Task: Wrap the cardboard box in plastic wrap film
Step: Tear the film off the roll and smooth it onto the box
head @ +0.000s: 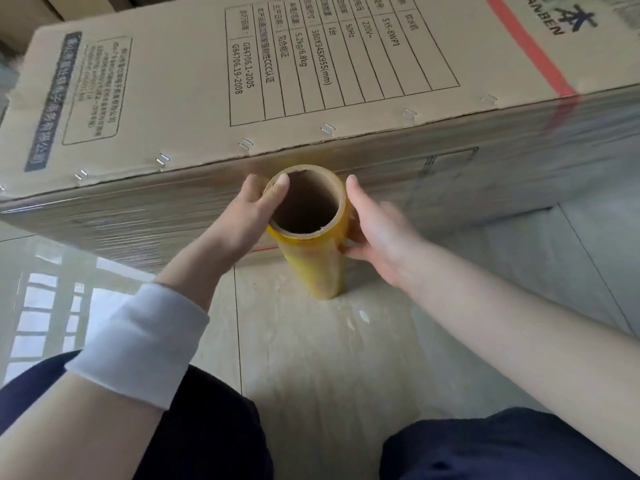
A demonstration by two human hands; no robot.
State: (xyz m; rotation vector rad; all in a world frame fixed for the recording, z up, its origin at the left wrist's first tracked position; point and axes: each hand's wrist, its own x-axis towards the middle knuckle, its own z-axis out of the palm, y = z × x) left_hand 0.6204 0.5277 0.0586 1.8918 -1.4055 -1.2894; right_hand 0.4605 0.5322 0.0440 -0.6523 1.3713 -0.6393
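A long cardboard box [207,81] lies on its side on the floor, with printed tables and a red stripe on its top face. Clear film [114,226] covers its near side at the left and at the right end. A yellow roll of plastic wrap [317,261] on a cardboard tube stands upright on the floor against the box's near side. My left hand [249,209] grips the tube's top rim, thumb over the edge. My right hand [374,230] presses flat against the roll's right side, fingers curled behind it.
Glossy pale floor tiles [311,358] lie in front of the box, with window reflections at the left. My knees in dark trousers [207,438] fill the bottom of the view. More cardboard [20,15] shows behind the box at the top left.
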